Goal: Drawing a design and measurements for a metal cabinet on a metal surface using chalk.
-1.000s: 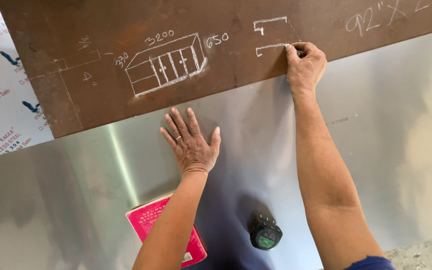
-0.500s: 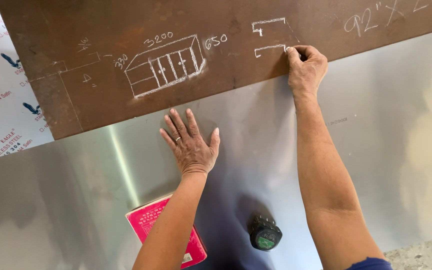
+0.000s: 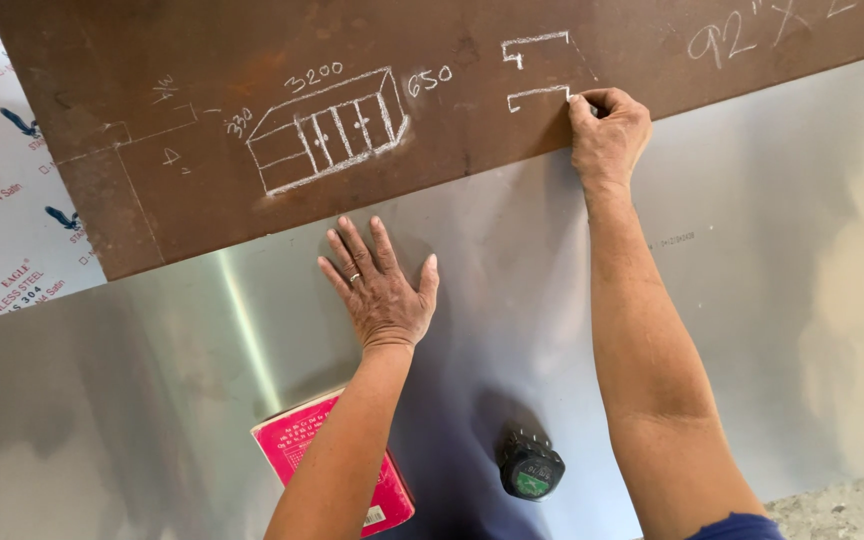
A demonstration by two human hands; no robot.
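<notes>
I see my right hand (image 3: 607, 135) at one o'clock, fingers clenched on a chalk stub barely visible against the rusty brown plate (image 3: 432, 180), while my left hand (image 3: 382, 295) lies released, flat on the steel surface (image 3: 752, 300).

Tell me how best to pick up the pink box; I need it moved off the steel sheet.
The pink box lies flat, partly under the left forearm. Grip its long edges across the narrow width, fingers coming from above at the exposed upper-left end, since that end is free.
</notes>
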